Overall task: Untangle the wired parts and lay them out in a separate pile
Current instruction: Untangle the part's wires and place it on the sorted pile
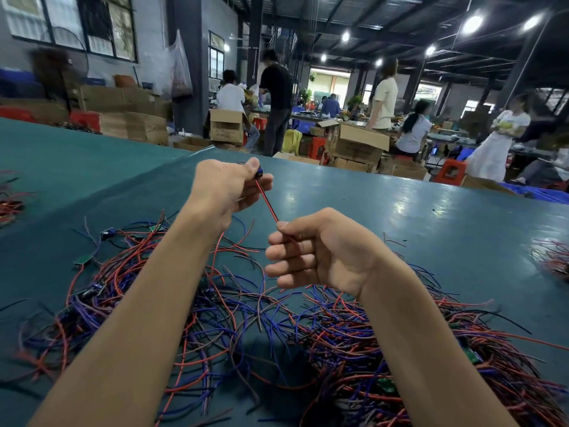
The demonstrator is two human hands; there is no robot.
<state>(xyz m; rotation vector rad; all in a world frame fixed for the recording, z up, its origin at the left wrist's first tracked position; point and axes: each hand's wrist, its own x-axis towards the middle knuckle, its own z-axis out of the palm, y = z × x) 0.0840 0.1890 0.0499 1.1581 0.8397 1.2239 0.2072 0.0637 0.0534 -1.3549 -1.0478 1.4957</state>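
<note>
Up over the tangled wire pile on the teal surface, the left hand is pinching the small blue part while the right hand, nearer me, is clamping its fingers on the red wire stretching diagonally between them.

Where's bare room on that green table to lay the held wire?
Bare green cover right of the red wire to the far edge, and left of the left hand. Crowded: the big tangle along the near side; small piles at both side edges.
</note>
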